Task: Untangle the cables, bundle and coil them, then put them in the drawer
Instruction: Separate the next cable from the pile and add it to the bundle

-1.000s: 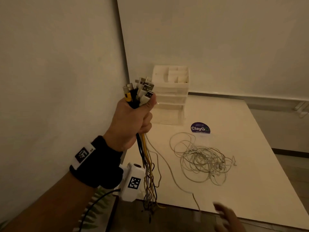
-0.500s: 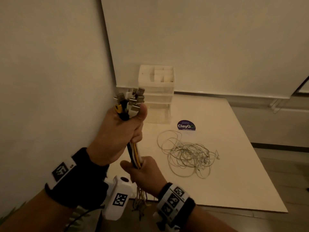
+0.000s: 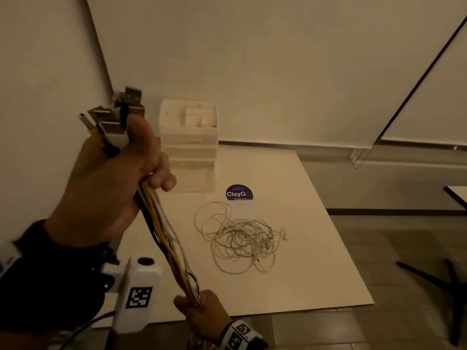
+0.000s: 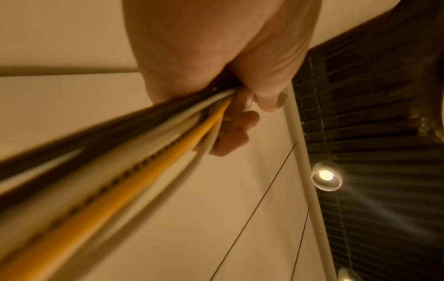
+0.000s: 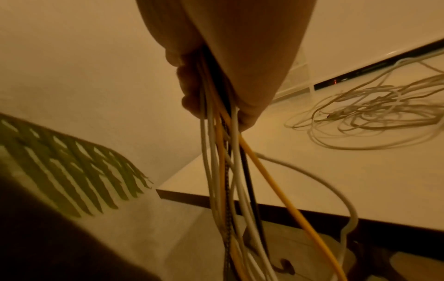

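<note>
My left hand (image 3: 118,180) grips a bundle of white, yellow and black cables (image 3: 166,236) just below its USB plugs (image 3: 113,117), which stick up above the fist. The bundle runs taut down to my right hand (image 3: 202,311), whose fingers are curled round it low at the table's near edge. In the left wrist view the cables (image 4: 134,165) leave my fist (image 4: 242,106). In the right wrist view the loose tails (image 5: 230,180) hang below my right hand (image 5: 216,91). A tangle of thin white cables (image 3: 240,238) lies on the table. The white drawer unit (image 3: 189,147) stands at the back.
The white table (image 3: 303,248) meets walls on the left and behind. A round blue sticker (image 3: 238,194) lies in front of the drawer unit. A green leaf (image 5: 72,167) shows below the table's left corner. Dark chair legs (image 3: 434,276) stand on the floor at right.
My right hand came up from the lower edge, took hold of the bundle under the left fist, then slid down it. My left hand rose, pulling the cables taut.
</note>
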`<action>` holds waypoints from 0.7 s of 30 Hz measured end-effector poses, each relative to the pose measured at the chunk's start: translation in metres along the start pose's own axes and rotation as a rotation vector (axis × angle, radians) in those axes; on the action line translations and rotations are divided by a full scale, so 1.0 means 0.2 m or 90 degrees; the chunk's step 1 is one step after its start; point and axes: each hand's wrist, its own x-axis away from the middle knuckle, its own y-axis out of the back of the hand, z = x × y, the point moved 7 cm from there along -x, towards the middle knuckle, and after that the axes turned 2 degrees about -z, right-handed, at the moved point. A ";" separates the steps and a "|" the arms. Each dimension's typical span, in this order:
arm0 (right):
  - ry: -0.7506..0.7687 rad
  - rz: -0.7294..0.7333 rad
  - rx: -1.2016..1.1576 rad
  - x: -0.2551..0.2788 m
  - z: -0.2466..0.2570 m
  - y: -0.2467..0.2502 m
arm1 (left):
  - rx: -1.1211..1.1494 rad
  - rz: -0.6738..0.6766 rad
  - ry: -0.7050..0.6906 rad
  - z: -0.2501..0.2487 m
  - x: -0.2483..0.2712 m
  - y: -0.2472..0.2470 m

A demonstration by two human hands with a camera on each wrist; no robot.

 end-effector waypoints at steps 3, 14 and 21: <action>0.025 0.071 0.105 0.00 -0.01 0.01 | -0.002 -0.003 0.042 0.11 -0.01 -0.05; -0.086 0.147 0.173 -0.10 -0.28 1.09 | -0.001 -0.087 0.114 0.28 -0.06 0.02; -0.329 -0.259 0.014 -0.46 -0.64 1.63 | -0.033 -0.151 0.114 0.32 -0.12 0.00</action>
